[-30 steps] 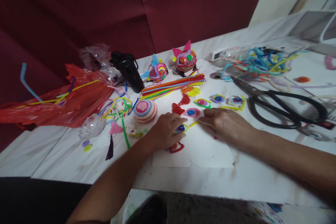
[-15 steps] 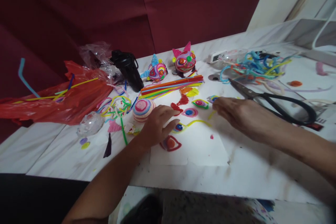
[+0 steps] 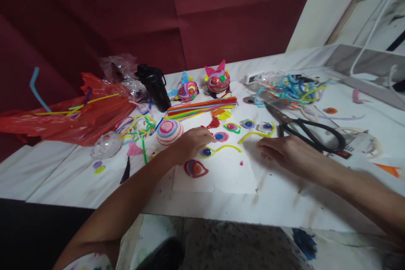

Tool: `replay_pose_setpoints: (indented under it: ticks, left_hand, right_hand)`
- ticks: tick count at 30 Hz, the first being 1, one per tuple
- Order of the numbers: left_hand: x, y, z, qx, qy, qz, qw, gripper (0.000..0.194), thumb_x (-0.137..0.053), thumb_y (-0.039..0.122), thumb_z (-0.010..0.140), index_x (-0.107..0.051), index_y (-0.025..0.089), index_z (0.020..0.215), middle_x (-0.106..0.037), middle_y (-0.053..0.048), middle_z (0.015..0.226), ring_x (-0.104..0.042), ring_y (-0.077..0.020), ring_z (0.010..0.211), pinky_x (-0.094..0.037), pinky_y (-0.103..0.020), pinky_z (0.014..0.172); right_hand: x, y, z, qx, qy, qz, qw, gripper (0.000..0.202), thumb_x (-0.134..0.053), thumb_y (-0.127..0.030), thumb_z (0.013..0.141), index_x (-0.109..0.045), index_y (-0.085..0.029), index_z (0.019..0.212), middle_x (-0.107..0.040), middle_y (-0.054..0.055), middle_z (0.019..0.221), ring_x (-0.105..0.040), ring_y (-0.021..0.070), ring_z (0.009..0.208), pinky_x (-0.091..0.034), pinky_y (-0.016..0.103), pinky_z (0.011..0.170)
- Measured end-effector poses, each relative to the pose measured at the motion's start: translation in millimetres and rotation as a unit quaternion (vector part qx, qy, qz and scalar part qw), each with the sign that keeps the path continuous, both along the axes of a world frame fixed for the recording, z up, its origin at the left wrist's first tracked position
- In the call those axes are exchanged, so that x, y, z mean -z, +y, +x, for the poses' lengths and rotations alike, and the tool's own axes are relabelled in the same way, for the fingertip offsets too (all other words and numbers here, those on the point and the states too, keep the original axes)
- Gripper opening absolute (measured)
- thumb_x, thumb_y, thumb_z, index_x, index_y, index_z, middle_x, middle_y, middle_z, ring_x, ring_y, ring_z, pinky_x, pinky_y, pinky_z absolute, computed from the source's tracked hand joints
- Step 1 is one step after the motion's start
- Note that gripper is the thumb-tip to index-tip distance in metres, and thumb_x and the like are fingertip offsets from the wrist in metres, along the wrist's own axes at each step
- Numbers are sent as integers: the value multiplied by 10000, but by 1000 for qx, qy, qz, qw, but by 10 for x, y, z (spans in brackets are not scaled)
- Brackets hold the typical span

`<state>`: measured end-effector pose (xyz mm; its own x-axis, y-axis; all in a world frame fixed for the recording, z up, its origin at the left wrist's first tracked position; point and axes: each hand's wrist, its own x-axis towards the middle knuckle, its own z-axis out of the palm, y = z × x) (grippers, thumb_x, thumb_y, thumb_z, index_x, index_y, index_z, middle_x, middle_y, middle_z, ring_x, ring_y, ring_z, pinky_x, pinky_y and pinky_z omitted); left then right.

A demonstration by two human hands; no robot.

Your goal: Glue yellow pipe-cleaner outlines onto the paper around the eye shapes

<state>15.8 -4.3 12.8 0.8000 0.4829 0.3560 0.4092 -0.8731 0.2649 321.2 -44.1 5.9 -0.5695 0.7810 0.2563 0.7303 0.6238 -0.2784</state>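
Observation:
My left hand (image 3: 193, 145) is low over the white sheet (image 3: 228, 175), its fingers bunched beside a pink-and-blue eye shape (image 3: 221, 136); whether they hold something is hidden. Just below it lie a yellow-edged eye with a long tail (image 3: 207, 152) and a red-edged eye (image 3: 196, 168). My right hand (image 3: 272, 150) rests with curled fingers right of the sheet, below another yellow-tailed eye (image 3: 266, 127); its fingertips are too small to read. A green-edged eye (image 3: 232, 127) and a blue eye (image 3: 248, 124) lie between the hands, farther back.
Black-handled scissors (image 3: 303, 128) lie beyond my right hand. Behind are colored stems (image 3: 199, 107), two decorated heads (image 3: 218, 79) (image 3: 187, 89), and a black bottle (image 3: 155, 88). A striped ball (image 3: 169, 131), red plastic bag (image 3: 95, 118) and tangled stems (image 3: 294, 90) lie around.
My right hand has drawn back toward me from the eye shapes, uncovering the yellow-tailed one. My left hand has shifted slightly around the pink-and-blue eye. The camera view has turned slightly right.

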Motion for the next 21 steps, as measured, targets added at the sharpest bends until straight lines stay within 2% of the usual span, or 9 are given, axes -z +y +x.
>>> replay_pose_setpoints:
  ticks: [2,4,8,12,15,21]
  left_hand:
    - [-60,50,64,11,37,-14,999,322,-361,214,996,-651,135,1112,-642,-110,1065,-597,-175,980,-473,-275,866]
    - [-92,100,130,13,72,-21,997,336,-354,223,1002,-650,153,1144,-634,-94,1050,-599,-166,958,-468,-258,849]
    - [-46,193,231,21,107,-18,994,321,-385,234,1002,-655,164,1161,-633,-78,1006,-605,-148,890,-461,-227,788]
    - [53,242,299,65,107,12,992,327,-369,195,1004,-643,113,1163,-652,-106,1013,-610,-150,897,-466,-221,777]
    - [114,256,336,89,118,40,988,321,-369,172,997,-636,124,1169,-652,-103,989,-606,-157,906,-470,-219,753]
    - [225,285,359,79,137,45,986,333,-393,149,983,-596,154,1248,-619,-81,920,-605,-145,874,-472,-192,695]
  right_hand:
    - [44,33,-57,-19,-13,0,1000,235,-428,-199,897,-573,-207,713,-611,3,570,-549,119,469,-353,246,469]
    - [78,55,-113,-31,-10,7,999,231,-415,-174,894,-597,-200,753,-654,33,664,-601,139,560,-407,248,521]
    - [135,79,-175,-38,16,1,999,295,-385,-148,898,-657,-179,1007,-716,107,956,-684,199,824,-511,304,709]
    - [158,111,-162,-25,35,-13,999,302,-383,-137,892,-656,-167,1017,-726,98,940,-694,196,801,-525,312,711]
    - [149,124,-148,-30,55,-20,998,279,-387,-169,920,-657,-160,992,-726,93,926,-689,188,787,-525,305,695]
    - [148,93,-176,-45,31,1,998,316,-394,-171,942,-664,-168,1108,-697,124,1045,-671,203,892,-538,342,765]
